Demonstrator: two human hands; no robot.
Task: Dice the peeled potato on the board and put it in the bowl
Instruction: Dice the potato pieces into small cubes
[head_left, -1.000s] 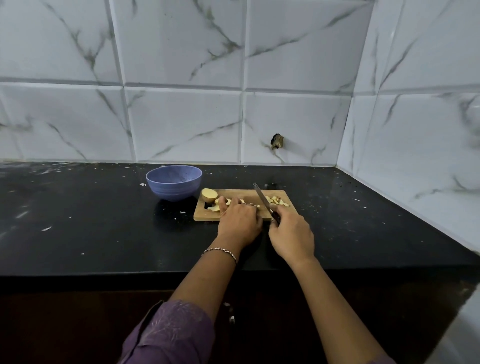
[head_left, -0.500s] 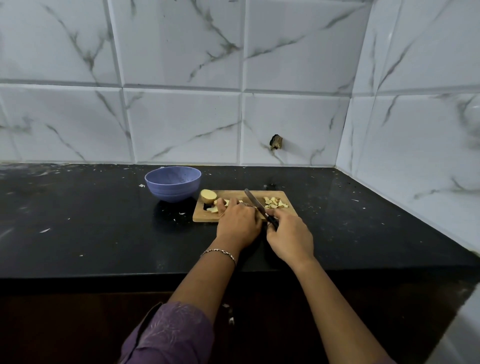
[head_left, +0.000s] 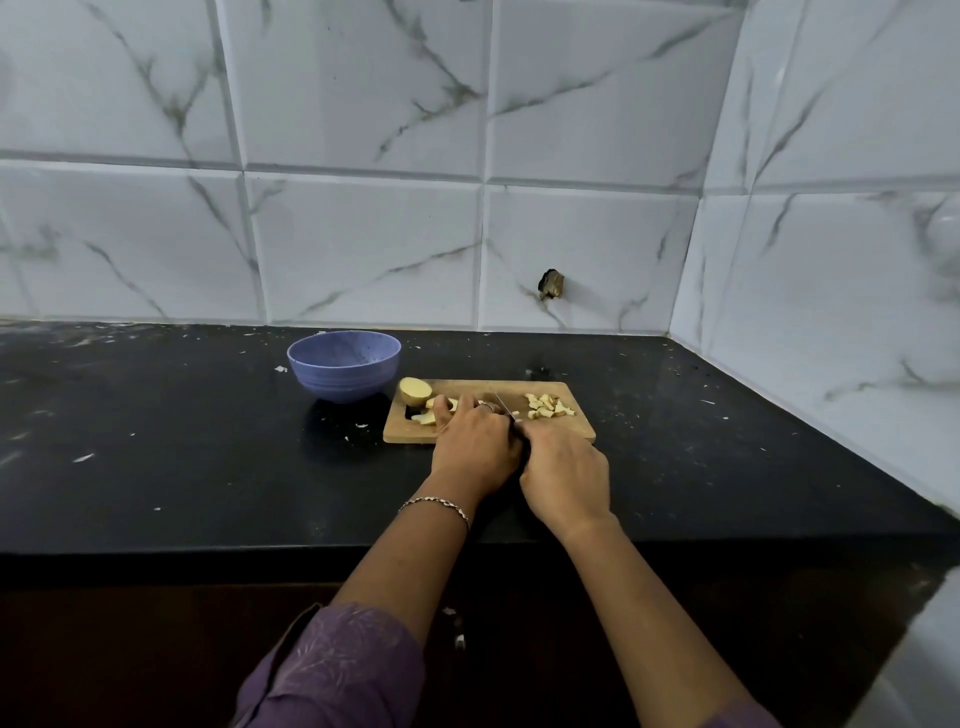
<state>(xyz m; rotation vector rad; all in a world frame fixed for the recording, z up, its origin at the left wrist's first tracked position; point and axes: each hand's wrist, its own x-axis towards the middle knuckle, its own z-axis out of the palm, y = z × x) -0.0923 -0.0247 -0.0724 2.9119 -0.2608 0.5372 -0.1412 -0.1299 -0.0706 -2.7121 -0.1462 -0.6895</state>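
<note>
Facing a marble-tiled wall (head_left: 363, 249), we have a black counter (head_left: 182, 467) with the board (head_left: 582, 434) near its middle and the bowl (head_left: 343, 371) just beside the board's far-left corner. Both hands are over the near edge of the board. Our left hand (head_left: 475, 449) has its fingers curled down on the slices (head_left: 425, 418), pinning them to the board's left part. Our right hand (head_left: 566, 475) is wrapped around the knife (head_left: 503, 402) handle, and the blade shows only as a short strip right beside the left knuckles. The half potato (head_left: 414, 389) sits at the far-left corner of the board. The dice (head_left: 548, 405) are piled on the board's right side, apart from the blade.
</note>
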